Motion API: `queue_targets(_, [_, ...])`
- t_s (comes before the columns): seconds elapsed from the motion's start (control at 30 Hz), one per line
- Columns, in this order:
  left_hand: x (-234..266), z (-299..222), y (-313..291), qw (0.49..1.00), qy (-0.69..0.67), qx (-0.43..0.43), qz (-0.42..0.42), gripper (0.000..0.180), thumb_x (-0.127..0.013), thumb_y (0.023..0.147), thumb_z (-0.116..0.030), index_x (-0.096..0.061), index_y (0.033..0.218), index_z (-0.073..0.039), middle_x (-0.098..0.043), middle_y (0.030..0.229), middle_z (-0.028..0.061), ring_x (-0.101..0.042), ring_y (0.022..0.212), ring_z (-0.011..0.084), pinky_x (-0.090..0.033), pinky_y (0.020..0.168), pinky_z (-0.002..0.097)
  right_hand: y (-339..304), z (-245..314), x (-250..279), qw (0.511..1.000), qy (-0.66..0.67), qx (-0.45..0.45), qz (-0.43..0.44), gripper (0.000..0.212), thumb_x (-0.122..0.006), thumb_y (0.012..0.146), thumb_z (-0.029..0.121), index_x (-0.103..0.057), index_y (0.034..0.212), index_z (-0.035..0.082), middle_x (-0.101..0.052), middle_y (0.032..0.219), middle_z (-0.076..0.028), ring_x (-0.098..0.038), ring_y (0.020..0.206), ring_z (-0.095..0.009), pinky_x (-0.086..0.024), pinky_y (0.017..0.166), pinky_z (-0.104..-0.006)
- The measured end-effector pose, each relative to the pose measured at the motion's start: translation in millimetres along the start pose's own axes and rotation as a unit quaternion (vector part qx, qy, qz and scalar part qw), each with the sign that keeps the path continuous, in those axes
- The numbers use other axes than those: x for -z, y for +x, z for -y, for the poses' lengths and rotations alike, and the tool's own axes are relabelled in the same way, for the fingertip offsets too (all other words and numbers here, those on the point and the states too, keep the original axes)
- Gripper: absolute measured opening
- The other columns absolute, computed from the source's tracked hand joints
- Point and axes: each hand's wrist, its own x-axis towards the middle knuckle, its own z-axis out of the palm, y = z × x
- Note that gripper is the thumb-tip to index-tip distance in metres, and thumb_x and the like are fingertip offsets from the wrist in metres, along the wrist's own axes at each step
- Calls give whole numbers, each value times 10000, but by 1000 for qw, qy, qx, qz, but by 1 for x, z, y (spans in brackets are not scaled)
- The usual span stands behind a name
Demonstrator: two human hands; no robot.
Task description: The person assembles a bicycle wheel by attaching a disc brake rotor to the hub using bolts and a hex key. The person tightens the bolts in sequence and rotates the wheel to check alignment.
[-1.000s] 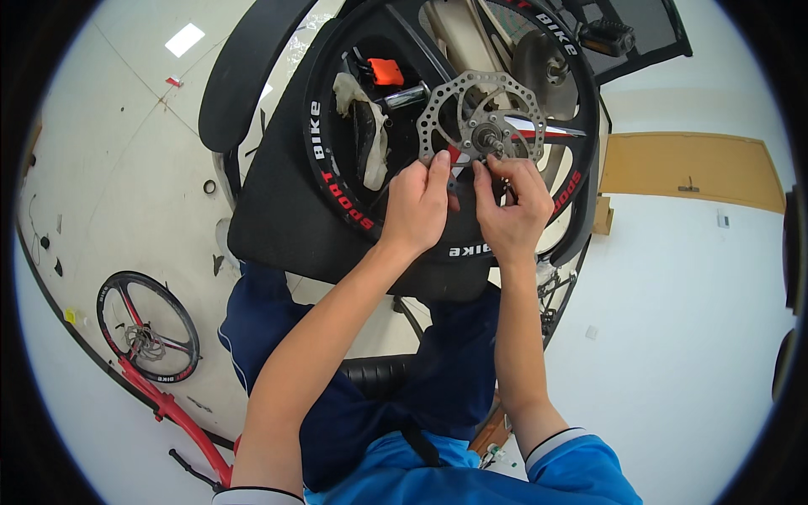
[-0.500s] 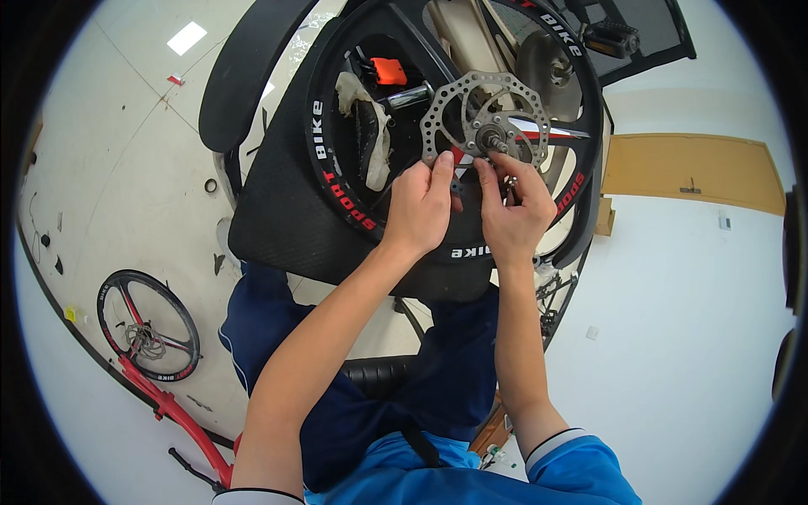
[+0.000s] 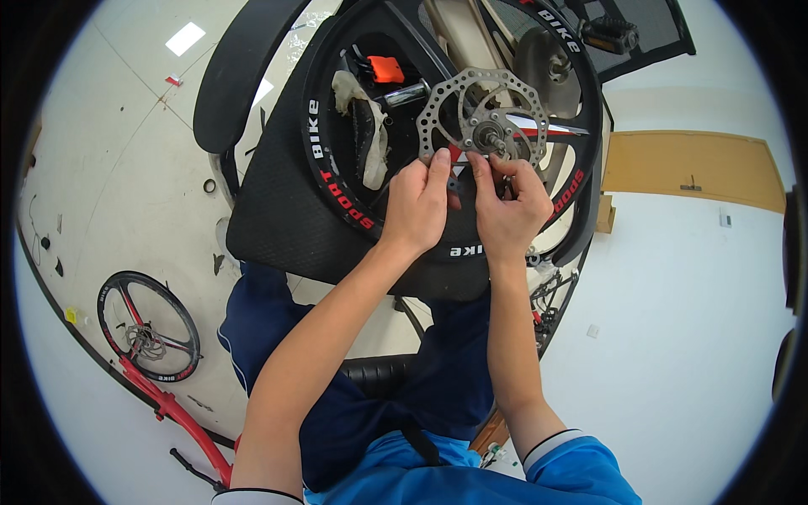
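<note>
A bicycle wheel (image 3: 314, 147) with a black rim and thick spokes lies flat on a black chair seat. A silver brake disc (image 3: 431, 114) full of holes surrounds its hub (image 3: 488, 135), with the axle standing up. My left hand (image 3: 414, 206) is closed at the disc's near edge, thumb pressed there and fingers curled underneath. Just below the hub, my right hand (image 3: 512, 206) is pinched; a small dark metallic bit shows among its fingers, too hidden to name. Another small dark piece (image 3: 454, 183) shows between the hands.
Within the wheel's openings lie an orange object (image 3: 386, 69) and a whitish crumpled wrap (image 3: 375, 160). A chair armrest (image 3: 240, 80) stands left. Another wheel (image 3: 151, 328) and a red bike frame (image 3: 189, 429) are at lower left. A pedal (image 3: 611, 35) is at upper right.
The wheel, disc and both hands have shifted very slightly left in view. The hands keep almost the same grip.
</note>
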Motion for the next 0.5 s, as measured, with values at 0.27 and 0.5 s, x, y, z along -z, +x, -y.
queue_targets(0.27, [4, -3, 1, 999, 37, 10, 12, 489, -461, 1067, -408, -607, 834, -4, -592, 639, 26, -584, 537, 92, -406, 470, 240, -6, 0, -9, 995, 39, -84, -32, 181, -858, 763, 84, -710, 843, 17, -634, 657, -30, -499, 519, -90, -369, 482, -247])
queue_targets(0.5, [6, -9, -2, 998, 54, 11, 12, 488, -446, 1072, -404, -636, 862, -6, -616, 658, 37, -551, 534, 81, -401, 488, 238, -13, -5, -12, 997, 15, -3, -76, 175, -870, 756, 86, -736, 843, 15, -613, 606, -19, -452, 482, -71, -328, 455, -235])
